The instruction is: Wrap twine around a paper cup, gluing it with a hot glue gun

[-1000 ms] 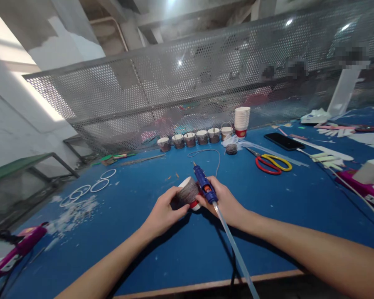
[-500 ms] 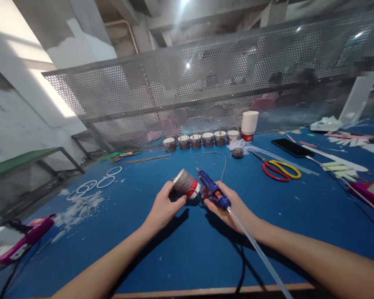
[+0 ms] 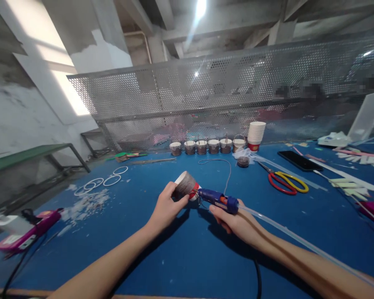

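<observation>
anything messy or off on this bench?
White scraps lie scattered on the blue table at left, beside loose white rings. Otherwise tidy: left hand holds a wrapped cup, right hand a glue gun.

Place: craft workshop.
Counter: blue-covered counter point(image 3: 174, 257) strewn with scraps.
Tools: scissors point(image 3: 287, 183), blue glue gun point(image 3: 218, 199).
Stock: stacked paper cups point(image 3: 256, 135).
Partition: perforated metal screen point(image 3: 205, 95).
Structure: bare concrete beams.
</observation>
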Motion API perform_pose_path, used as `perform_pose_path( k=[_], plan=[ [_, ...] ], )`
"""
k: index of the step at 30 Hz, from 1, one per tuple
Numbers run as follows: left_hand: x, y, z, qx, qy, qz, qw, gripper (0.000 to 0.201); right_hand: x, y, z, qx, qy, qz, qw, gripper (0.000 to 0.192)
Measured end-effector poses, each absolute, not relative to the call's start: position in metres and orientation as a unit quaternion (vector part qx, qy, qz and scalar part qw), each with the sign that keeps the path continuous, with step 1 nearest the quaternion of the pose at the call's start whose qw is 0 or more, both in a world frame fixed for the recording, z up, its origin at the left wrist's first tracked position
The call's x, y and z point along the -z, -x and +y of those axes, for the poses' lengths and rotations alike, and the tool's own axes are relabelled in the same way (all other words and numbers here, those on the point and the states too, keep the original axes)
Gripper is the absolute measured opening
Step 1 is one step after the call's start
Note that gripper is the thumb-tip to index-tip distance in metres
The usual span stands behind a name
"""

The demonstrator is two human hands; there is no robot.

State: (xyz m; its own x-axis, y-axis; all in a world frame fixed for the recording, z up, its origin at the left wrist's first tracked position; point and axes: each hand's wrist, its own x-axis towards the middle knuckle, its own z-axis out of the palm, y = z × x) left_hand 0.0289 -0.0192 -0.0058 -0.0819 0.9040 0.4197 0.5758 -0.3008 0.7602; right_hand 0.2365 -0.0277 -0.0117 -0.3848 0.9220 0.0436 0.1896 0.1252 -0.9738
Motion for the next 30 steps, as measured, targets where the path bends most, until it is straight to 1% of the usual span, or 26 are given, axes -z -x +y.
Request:
perform_pose_path(
  k=[5, 10, 17, 22, 27, 30],
  plan=[
    [0.0035, -0.0311, -0.0215, -0.469, -0.656, 0.565, 0.176, 0.012, 0.0159, -0.2362, -0.0289, -0.489, 0.421, -0.673, 0.362, 0.032],
    [0.0034, -0.0317, -0.0218, -0.463, -0.657, 0.565, 0.186, 0.011, 0.0182, -0.2356, -0.029, -0.419, 0.402, -0.721, 0.378, 0.027],
    [0.007, -0.028, -0.0191, -0.448, -0.645, 0.582, 0.213, 0.015, 0.0203, -0.2365, -0.026, -0.373, 0.422, -0.728, 0.392, 0.028],
    [0.0081, -0.0254, -0.0166, -0.452, -0.632, 0.58, 0.244, 0.015, 0.0177, -0.2381, -0.0268, -0.385, 0.415, -0.731, 0.381, 0.029],
    [0.005, -0.0239, -0.0164, -0.457, -0.625, 0.567, 0.28, 0.014, 0.0141, -0.2404, -0.0256, -0.45, 0.445, -0.684, 0.363, 0.037],
    [0.0044, -0.0227, -0.0156, -0.463, -0.628, 0.546, 0.306, 0.013, 0.015, -0.2406, -0.0254, -0.465, 0.44, -0.68, 0.356, 0.038]
  ],
)
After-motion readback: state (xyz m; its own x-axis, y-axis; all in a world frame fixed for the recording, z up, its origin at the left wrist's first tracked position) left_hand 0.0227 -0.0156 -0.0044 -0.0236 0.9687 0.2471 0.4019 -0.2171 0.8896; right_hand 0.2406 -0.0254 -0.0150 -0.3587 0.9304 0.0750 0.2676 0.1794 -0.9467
